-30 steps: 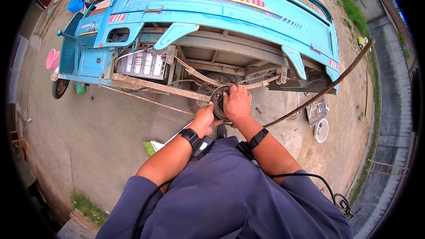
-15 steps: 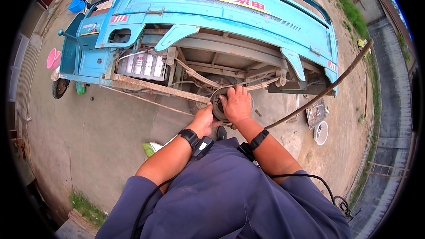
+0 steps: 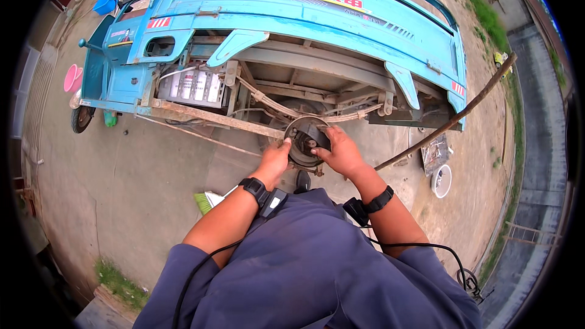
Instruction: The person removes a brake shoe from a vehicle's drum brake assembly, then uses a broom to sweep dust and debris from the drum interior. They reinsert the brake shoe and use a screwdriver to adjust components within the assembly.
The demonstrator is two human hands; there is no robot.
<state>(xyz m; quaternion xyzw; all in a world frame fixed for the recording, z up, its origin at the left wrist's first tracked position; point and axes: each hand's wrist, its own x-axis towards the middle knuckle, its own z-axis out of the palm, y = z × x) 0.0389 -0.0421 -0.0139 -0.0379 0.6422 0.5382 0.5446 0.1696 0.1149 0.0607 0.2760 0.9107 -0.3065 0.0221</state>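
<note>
Under the truck [image 3: 304, 30], both hands [image 3: 311, 155] grip the brake hub [image 3: 306, 139].

Flat overcast daylight, soft weak shadows, sharp centre, heavy fisheye bending and black vignette at frame edges.

Bright turquoise-blue truck body [image 3: 317, 18] with red-and-white striped reflectors [image 3: 159, 22]. Rusty brown frame rail [image 3: 213, 119], dark grey brake drum [image 3: 306, 140]. Pink basin [image 3: 72, 77], green broom bristles [image 3: 204, 202], navy work clothes [image 3: 304, 268].

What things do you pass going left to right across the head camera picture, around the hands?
Pink basin → small front wheel → green broom → left hand → round brake hub → right hand → white bowl.
</note>
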